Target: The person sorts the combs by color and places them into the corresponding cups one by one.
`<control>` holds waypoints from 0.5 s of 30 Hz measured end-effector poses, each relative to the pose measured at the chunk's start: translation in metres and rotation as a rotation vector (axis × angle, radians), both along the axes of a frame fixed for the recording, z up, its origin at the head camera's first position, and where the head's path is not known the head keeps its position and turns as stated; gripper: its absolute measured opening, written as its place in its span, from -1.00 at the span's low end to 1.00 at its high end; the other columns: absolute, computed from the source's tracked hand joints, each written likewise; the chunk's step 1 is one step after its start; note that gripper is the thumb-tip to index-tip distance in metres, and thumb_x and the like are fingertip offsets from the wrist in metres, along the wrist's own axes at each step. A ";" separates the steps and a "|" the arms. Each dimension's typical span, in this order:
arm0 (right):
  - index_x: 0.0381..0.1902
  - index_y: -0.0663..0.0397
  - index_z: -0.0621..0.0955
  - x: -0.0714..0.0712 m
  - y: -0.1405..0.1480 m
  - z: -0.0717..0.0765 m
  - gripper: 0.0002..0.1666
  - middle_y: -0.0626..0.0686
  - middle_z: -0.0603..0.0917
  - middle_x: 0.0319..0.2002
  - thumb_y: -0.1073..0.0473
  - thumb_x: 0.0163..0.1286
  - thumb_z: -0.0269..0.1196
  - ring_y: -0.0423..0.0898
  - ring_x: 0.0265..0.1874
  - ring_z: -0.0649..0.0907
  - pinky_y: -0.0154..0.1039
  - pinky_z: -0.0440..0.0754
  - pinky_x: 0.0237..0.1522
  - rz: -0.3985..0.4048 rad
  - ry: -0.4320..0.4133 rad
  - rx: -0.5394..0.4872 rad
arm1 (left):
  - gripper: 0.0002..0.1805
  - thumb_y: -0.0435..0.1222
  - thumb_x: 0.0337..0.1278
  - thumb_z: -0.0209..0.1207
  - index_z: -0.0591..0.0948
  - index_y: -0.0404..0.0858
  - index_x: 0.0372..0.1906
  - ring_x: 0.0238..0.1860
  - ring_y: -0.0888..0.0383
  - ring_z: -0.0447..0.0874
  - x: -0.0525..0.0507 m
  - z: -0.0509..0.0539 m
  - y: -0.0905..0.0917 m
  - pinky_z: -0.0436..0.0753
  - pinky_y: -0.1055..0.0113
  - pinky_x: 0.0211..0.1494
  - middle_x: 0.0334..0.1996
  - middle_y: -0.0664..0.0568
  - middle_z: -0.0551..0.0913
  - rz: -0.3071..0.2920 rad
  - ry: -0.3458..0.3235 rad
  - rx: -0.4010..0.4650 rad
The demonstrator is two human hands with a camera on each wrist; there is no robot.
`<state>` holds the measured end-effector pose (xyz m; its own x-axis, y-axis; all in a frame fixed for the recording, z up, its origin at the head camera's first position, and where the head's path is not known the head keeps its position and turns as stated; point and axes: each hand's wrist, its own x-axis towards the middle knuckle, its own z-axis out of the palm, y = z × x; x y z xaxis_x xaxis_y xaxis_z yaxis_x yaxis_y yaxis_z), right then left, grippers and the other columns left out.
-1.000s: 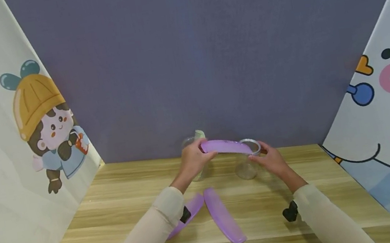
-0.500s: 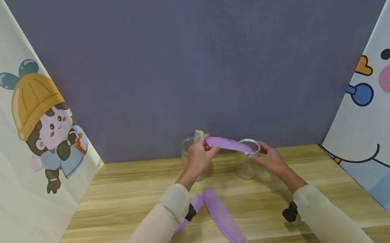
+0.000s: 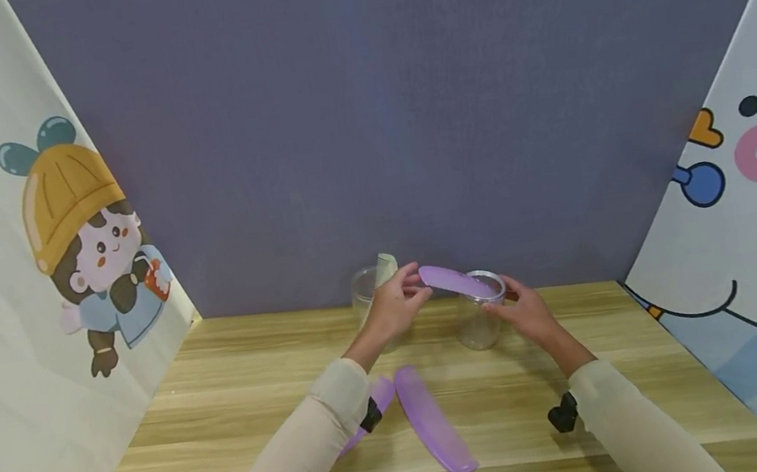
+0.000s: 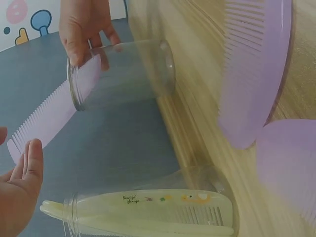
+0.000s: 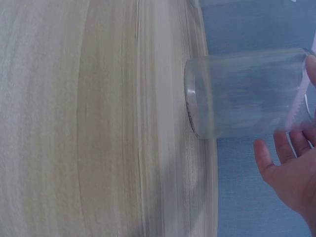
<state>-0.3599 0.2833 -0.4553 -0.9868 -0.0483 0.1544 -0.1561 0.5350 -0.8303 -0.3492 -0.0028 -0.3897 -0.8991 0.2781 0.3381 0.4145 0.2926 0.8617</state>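
Note:
My right hand (image 3: 528,315) holds a clear jar (image 3: 478,329) by its rim, thumb on one side and fingers on the other. The jar stands upright on the wooden table. A purple comb (image 3: 455,281) slants with one end inside the jar's mouth and the other sticking out to the left. Beside that outer end is my left hand (image 3: 393,309), fingers fairly straight and spread around the tip. In the left wrist view the left fingers (image 4: 33,160) overlap the comb's end without curling round it; whether they touch it is unclear.
A second clear jar (image 4: 71,217) holding pale green combs (image 4: 163,210) stands behind my left hand. Two purple combs lie on the table (image 3: 244,419): one comb (image 3: 436,423) in front of the jars, another comb (image 3: 383,392) partly under my left forearm. A dark backdrop (image 3: 362,124) rises behind.
The purple comb has shifted slightly rightward, farther into the jar's mouth. My left hand has followed it right, and its fingers have loosened from the comb's end. The right hand stays on the rim.

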 end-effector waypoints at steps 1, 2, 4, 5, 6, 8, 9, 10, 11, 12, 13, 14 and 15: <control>0.60 0.06 0.20 0.000 0.000 0.000 0.04 0.31 0.44 0.41 -0.15 0.34 0.40 0.28 0.42 0.43 0.19 0.64 0.22 0.001 0.001 0.005 | -0.35 -0.27 0.34 0.27 0.39 -0.33 0.46 0.11 -0.09 0.74 0.000 0.000 0.001 0.74 0.18 0.17 0.22 -0.21 0.67 -0.012 -0.001 0.003; 0.60 0.06 0.20 0.000 0.000 0.000 0.04 0.31 0.45 0.41 -0.15 0.34 0.40 0.28 0.42 0.43 0.19 0.64 0.21 0.000 0.003 0.006 | -0.36 -0.27 0.35 0.26 0.39 -0.31 0.46 0.12 -0.09 0.74 0.000 0.000 0.001 0.73 0.18 0.18 0.22 -0.21 0.67 -0.019 0.001 0.003; 0.59 0.06 0.22 0.000 -0.001 -0.001 0.02 0.31 0.46 0.41 -0.14 0.34 0.41 0.28 0.41 0.44 0.18 0.64 0.21 -0.002 0.006 0.007 | -0.36 -0.26 0.36 0.25 0.39 -0.30 0.47 0.13 -0.07 0.74 0.000 0.000 0.002 0.73 0.18 0.19 0.23 -0.20 0.66 -0.034 0.007 0.004; 0.59 0.07 0.22 0.000 -0.001 -0.001 0.02 0.31 0.46 0.41 -0.13 0.34 0.40 0.29 0.41 0.44 0.18 0.65 0.20 0.001 0.011 0.012 | -0.36 -0.26 0.36 0.24 0.38 -0.30 0.47 0.13 -0.07 0.73 0.000 0.000 0.003 0.72 0.17 0.20 0.24 -0.20 0.65 -0.041 0.012 0.003; 0.59 0.08 0.22 0.000 -0.001 -0.001 0.01 0.32 0.46 0.41 -0.13 0.35 0.40 0.29 0.41 0.44 0.18 0.65 0.20 0.002 0.014 0.017 | -0.36 -0.25 0.37 0.24 0.37 -0.29 0.48 0.14 -0.06 0.73 0.000 0.000 0.004 0.72 0.17 0.21 0.25 -0.19 0.65 -0.044 0.017 0.000; 0.58 0.08 0.23 0.000 -0.002 -0.001 0.00 0.32 0.46 0.40 -0.13 0.35 0.40 0.29 0.41 0.44 0.17 0.65 0.20 0.000 0.018 0.023 | -0.35 -0.24 0.38 0.22 0.35 -0.26 0.50 0.17 -0.05 0.72 0.001 0.001 0.005 0.71 0.15 0.23 0.29 -0.17 0.62 -0.057 0.018 -0.014; 0.58 0.09 0.23 0.000 -0.002 -0.002 0.00 0.33 0.45 0.41 -0.13 0.36 0.39 0.29 0.41 0.44 0.16 0.65 0.21 0.001 0.018 0.024 | -0.34 -0.24 0.39 0.22 0.33 -0.26 0.51 0.18 -0.05 0.71 0.001 0.001 0.005 0.71 0.15 0.23 0.31 -0.17 0.60 -0.070 0.018 -0.019; 0.59 0.10 0.22 -0.001 -0.002 -0.002 0.01 0.34 0.45 0.41 -0.13 0.36 0.39 0.29 0.41 0.44 0.15 0.65 0.21 0.002 0.017 0.021 | -0.32 -0.23 0.40 0.21 0.30 -0.25 0.53 0.20 -0.04 0.70 0.001 0.002 0.006 0.70 0.14 0.24 0.34 -0.16 0.58 -0.083 0.017 -0.027; 0.59 0.11 0.22 -0.001 -0.002 -0.002 0.01 0.35 0.44 0.41 -0.13 0.36 0.39 0.30 0.41 0.44 0.14 0.65 0.20 0.005 0.018 0.022 | -0.30 -0.24 0.40 0.20 0.27 -0.25 0.55 0.22 -0.04 0.68 0.002 0.003 0.007 0.70 0.14 0.25 0.36 -0.16 0.56 -0.097 0.014 -0.034; 0.59 0.10 0.22 -0.001 -0.002 -0.002 0.01 0.35 0.44 0.41 -0.12 0.36 0.39 0.30 0.41 0.44 0.13 0.66 0.20 0.004 0.016 0.014 | -0.28 -0.24 0.41 0.20 0.24 -0.26 0.56 0.24 -0.04 0.67 0.002 0.004 0.008 0.69 0.13 0.27 0.38 -0.16 0.53 -0.112 0.013 -0.041; 0.58 0.11 0.22 -0.001 -0.001 -0.002 0.01 0.35 0.44 0.41 -0.12 0.36 0.39 0.30 0.41 0.44 0.13 0.66 0.19 0.005 0.016 0.009 | -0.26 -0.24 0.41 0.20 0.20 -0.26 0.58 0.26 -0.04 0.65 0.002 0.005 0.009 0.68 0.14 0.28 0.41 -0.16 0.51 -0.126 0.012 -0.050; 0.58 0.11 0.22 -0.002 -0.001 -0.002 0.00 0.36 0.44 0.41 -0.11 0.36 0.40 0.30 0.41 0.44 0.12 0.67 0.19 0.004 0.017 0.001 | -0.24 -0.25 0.41 0.20 0.17 -0.27 0.59 0.28 -0.05 0.64 0.002 0.006 0.010 0.67 0.13 0.28 0.42 -0.16 0.49 -0.140 0.016 -0.057; 0.58 0.12 0.23 -0.002 -0.001 -0.002 0.00 0.37 0.43 0.41 -0.11 0.36 0.40 0.31 0.41 0.43 0.12 0.67 0.18 0.008 0.020 -0.004 | -0.22 -0.26 0.41 0.20 0.15 -0.28 0.60 0.29 -0.07 0.63 0.003 0.006 0.011 0.66 0.11 0.30 0.44 -0.17 0.47 -0.154 0.018 -0.060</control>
<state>-0.3618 0.2824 -0.4569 -0.9832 -0.0557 0.1740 -0.1768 0.5300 -0.8294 -0.3466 0.0079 -0.3833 -0.8384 0.4320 0.3324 0.4734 0.2749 0.8368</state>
